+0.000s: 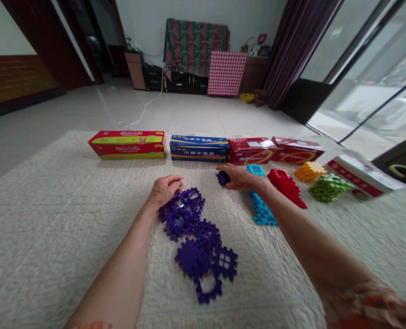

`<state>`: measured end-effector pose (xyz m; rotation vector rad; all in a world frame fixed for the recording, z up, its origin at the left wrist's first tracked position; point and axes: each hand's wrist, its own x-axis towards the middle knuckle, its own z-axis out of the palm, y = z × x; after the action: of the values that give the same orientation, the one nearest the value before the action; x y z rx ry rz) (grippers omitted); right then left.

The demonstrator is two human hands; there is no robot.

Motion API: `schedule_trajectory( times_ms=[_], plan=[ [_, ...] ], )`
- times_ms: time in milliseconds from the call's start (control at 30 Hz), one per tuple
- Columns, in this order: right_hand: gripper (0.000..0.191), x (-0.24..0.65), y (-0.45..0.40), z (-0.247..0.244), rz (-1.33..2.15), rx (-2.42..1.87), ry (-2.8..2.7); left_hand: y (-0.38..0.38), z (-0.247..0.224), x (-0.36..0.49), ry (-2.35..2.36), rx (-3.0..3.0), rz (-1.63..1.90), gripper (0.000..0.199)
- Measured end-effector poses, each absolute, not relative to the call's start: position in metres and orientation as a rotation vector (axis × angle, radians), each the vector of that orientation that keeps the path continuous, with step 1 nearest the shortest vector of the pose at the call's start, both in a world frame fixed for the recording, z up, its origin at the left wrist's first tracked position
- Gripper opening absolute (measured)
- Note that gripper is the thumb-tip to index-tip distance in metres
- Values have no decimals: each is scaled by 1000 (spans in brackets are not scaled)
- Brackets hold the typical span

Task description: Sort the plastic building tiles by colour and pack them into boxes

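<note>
Purple interlocking plastic tiles (191, 256) with notched edges lie in a loose, overlapping heap in front of me, some solid and some with window-like openings. My left hand (165, 191) rests at the heap's upper left edge, fingers loosely curved and thumb a little apart, with nothing visible in it. Beyond the heap to the right, my right hand (239, 177) grips a small purple tile stack (223, 178) just above or on the blanket; I cannot tell which. Right beside that wrist are blue tiles (264, 210), partly hidden by my forearm.
Red tiles (283, 183), yellow tiles (309, 172) and green tiles (329, 188) sit in piles at right. Along the far edge of the cream blanket (96, 219) stand a red-and-yellow box (130, 146), a blue box (199, 148) and two dark red boxes (250, 150). A white-and-red box (363, 176) lies far right.
</note>
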<state>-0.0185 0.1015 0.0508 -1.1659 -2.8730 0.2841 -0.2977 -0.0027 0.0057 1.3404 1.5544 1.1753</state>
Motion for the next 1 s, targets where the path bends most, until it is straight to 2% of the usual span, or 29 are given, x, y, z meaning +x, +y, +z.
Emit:
schedule_trajectory(
  times_ms=[267,467,667,833,1000],
  plan=[
    [75,-19,66,64,178,-1131,-2760,-3,7,-299,1573,1360,1163,37],
    [46,-12,-25,85,495,-801,-2736,-3,7,-297,1556,1341,1190,37],
    [39,3,-92,90,726,-972,-2769,-1,3,-298,1539,1327,1214,36],
    [44,-1,-119,81,695,-1080,-2820,0,2,-299,1533,1344,1223,39],
    [38,-6,-126,80,664,-1059,-2850,-1,4,-297,1520,1339,1240,38]
  ],
)
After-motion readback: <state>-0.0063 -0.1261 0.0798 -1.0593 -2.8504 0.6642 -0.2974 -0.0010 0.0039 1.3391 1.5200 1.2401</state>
